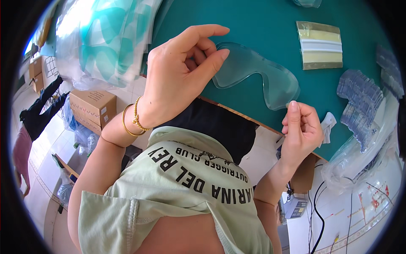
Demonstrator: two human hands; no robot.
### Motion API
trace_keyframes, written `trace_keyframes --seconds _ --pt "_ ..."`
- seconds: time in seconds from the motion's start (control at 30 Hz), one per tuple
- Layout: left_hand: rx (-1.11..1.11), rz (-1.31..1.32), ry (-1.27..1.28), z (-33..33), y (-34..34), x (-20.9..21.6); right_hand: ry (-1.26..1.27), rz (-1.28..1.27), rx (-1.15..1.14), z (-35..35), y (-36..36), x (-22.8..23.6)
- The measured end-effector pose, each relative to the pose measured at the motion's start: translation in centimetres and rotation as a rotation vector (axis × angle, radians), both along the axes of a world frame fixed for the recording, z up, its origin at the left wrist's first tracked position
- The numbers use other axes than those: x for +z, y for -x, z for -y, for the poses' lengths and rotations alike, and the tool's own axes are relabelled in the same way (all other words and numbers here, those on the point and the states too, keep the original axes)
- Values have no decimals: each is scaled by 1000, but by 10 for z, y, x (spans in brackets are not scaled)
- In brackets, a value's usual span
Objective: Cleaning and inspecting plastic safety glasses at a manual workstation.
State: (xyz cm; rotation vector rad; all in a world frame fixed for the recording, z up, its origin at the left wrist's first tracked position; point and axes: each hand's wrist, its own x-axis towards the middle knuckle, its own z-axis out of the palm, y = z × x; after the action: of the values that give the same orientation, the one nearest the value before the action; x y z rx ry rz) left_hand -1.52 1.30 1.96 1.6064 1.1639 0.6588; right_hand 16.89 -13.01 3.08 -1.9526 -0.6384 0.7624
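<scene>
Head view: the right hand (302,131) pinches a clear lens (277,82) at its lower right edge, over the green counter (262,25); the left hand (179,70), thumb and forefinger parted, is at its other end.

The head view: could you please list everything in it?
Lens-shaped sheet: one, clear, upper centre
Table: one, green, beneath sheet
Striped block: one, yellow and white, upper right
Shaped pieces: many, blue-grey, right
Plastic sheets: several, clear and green, upper left
Scrap: one, white, by table edge, right
Plastic film: uncounted, clear, right
Cartons: several, brown, left
Person: one, pink top, far left
Cables: several, mostly black, lower right
Device: one, grey, lower right
Shirt: one, pale green, lower centre
Bracelets: two, gold, left wrist
Left hand: one, bare, sheet's left end
Right hand: one, bare, pinching sheet's right corner
</scene>
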Motion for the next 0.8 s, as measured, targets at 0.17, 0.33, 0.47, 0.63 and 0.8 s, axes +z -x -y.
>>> trace_keyframes --seconds 0.17,0.33,0.47,0.63,0.8 --pt "22 9 36 -1 -2 0 17 -2 4 -1 -1 0" --pt "29 22 43 -1 -4 0 12 -22 14 -1 -3 -1" --pt "19 15 20 0 -4 -1 22 -21 15 -2 -3 -1" --pt "13 22 17 0 -4 -2 23 -33 18 -3 -5 -1" --pt "15 16 14 1 -6 -2 26 -37 23 -2 -7 -2"
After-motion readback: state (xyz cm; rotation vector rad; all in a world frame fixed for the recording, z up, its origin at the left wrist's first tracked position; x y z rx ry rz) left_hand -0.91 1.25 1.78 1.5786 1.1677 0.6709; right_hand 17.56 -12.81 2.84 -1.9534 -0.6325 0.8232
